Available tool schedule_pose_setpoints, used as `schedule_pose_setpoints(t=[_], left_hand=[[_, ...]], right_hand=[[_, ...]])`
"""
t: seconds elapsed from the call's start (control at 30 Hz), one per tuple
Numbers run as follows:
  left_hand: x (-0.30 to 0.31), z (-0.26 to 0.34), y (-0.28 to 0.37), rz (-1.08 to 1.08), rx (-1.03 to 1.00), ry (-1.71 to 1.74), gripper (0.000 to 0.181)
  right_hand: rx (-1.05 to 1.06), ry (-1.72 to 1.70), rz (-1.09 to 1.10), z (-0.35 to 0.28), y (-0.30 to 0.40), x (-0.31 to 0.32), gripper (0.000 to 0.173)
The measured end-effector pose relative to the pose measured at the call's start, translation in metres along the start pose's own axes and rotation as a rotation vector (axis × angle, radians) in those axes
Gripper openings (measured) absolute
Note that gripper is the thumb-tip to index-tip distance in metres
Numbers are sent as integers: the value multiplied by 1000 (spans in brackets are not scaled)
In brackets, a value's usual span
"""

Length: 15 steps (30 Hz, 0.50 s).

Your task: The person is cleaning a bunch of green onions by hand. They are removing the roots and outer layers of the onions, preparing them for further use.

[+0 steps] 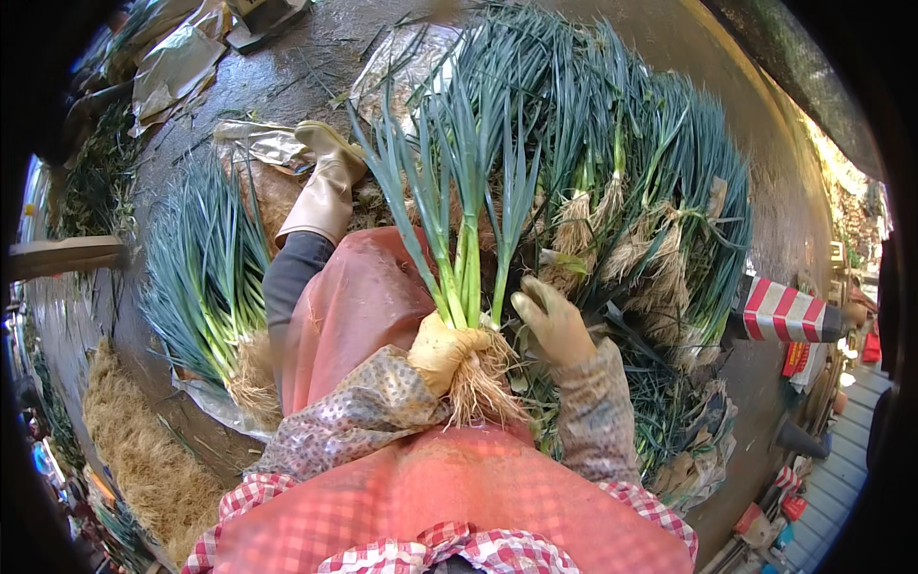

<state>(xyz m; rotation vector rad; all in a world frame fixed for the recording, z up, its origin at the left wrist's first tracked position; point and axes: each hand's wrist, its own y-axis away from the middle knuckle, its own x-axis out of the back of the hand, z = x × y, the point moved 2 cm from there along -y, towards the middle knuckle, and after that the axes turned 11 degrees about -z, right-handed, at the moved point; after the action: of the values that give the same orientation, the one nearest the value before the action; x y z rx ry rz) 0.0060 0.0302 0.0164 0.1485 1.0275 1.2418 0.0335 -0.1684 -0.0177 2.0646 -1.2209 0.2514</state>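
Observation:
My left hand, in a yellowish rubber glove, is closed around the white lower ends of a small bunch of green onions. The bunch lies over my lap, leaves pointing away from me and stringy pale roots hanging toward my body. One stalk stands a little apart on the bunch's right side. Just right of that stalk is my gloved right hand, its fingers slightly curled and apart, with nothing seen in them. Spotted sleeve covers reach both wrists, and a translucent red apron covers my front.
A large heap of green onions curves from front to right. Another pile lies at left, near my beige boot. Brown fibrous roots cover wet ground at lower left. A striped traffic cone lies at right.

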Motion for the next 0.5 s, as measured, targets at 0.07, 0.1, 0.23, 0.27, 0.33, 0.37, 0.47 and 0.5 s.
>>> schedule_pose_setpoints(t=[0.07,0.1,0.23,0.27,0.33,0.37,0.47,0.5], left_hand=[[-4,-1,3,-10,-41,-36,31],[-3,2,4,-51,-30,-74,32],[13,20,19,-280,87,123,43],[11,20,18,-271,85,212,46],[4,23,20,-275,156,300,47],[1,25,21,-291,221,300,46],[14,16,14,-223,258,195,29],[12,18,14,-155,250,164,28]], right_hand=[[12,-42,-22,-10,-43,-10,60],[-165,-126,-52,-21,-58,-13,59],[14,-814,-102,-73,-34,14,36],[176,-1176,-146,-74,-30,7,33],[193,-1255,-139,-58,-31,-12,38],[169,-1274,-155,-51,-33,-19,39],[118,-840,23,-73,-37,-10,32],[96,-599,52,-73,-40,-6,31]])
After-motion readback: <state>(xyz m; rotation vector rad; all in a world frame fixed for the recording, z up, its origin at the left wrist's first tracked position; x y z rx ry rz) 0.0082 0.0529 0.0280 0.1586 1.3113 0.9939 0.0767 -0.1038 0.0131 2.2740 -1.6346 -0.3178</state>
